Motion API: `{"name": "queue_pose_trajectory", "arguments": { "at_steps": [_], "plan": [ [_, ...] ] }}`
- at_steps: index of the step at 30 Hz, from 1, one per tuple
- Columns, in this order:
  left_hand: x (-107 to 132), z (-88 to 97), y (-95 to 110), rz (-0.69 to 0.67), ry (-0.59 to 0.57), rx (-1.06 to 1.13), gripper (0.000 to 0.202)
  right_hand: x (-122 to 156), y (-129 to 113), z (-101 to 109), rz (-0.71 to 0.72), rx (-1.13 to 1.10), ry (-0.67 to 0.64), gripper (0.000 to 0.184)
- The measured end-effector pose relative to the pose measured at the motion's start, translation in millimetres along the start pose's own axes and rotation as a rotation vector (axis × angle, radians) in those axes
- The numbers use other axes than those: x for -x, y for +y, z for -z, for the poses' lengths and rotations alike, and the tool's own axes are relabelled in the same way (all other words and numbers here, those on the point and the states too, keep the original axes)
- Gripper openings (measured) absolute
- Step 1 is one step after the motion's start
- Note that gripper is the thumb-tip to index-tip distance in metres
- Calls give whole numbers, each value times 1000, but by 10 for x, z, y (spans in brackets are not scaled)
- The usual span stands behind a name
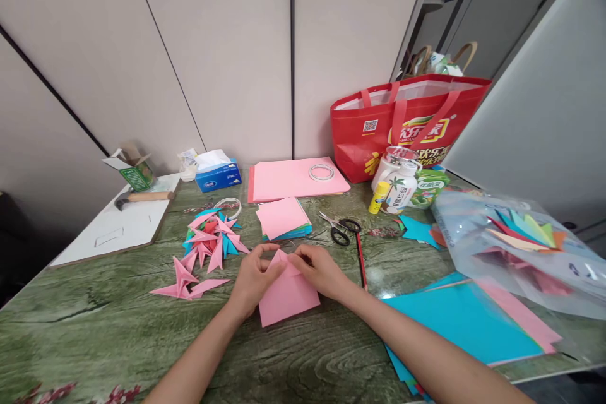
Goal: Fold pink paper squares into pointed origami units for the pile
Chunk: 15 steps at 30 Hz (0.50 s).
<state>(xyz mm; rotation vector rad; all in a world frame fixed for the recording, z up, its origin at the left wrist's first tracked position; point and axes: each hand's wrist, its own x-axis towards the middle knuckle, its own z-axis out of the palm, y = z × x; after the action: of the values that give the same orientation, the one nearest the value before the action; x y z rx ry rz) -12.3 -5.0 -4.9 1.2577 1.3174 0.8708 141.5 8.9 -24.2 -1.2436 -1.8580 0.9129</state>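
A sheet of pink paper (288,298) with folded upper corners lies between my hands at the front middle of the table. My left hand (257,278) grips its upper left edge, thumb on the paper's face. On the upper right edge, my right hand (319,270) pinches the folded part with thumb and fingers. The paper comes to a point at the top, between the two thumbs. Just beyond it sits a stack of square coloured paper (283,218). Left of my left hand is a pile of folded paper stars (213,237), mostly pink with some blue and red.
Scissors (341,229) and a red pencil (362,262) lie right of centre. Blue sheets (459,319) and a plastic bag (521,252) are at right. Behind stand a glue stick (378,197), white bottle (400,186), red bag (360,145) and tissue pack (218,177). A hammer (146,196) rests left.
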Motion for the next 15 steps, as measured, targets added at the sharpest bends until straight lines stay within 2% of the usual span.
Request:
{"name": "queue_pose_trajectory", "arguments": {
  "at_steps": [10, 15],
  "plan": [
    [-1, 2, 0, 1, -5, 92, 46, 9, -34, 2, 48, 4, 75, 22],
    [-21, 22, -32, -7, 52, 130, 47, -1, 3, 10, 23, -27, 55, 22]
  ]
}}
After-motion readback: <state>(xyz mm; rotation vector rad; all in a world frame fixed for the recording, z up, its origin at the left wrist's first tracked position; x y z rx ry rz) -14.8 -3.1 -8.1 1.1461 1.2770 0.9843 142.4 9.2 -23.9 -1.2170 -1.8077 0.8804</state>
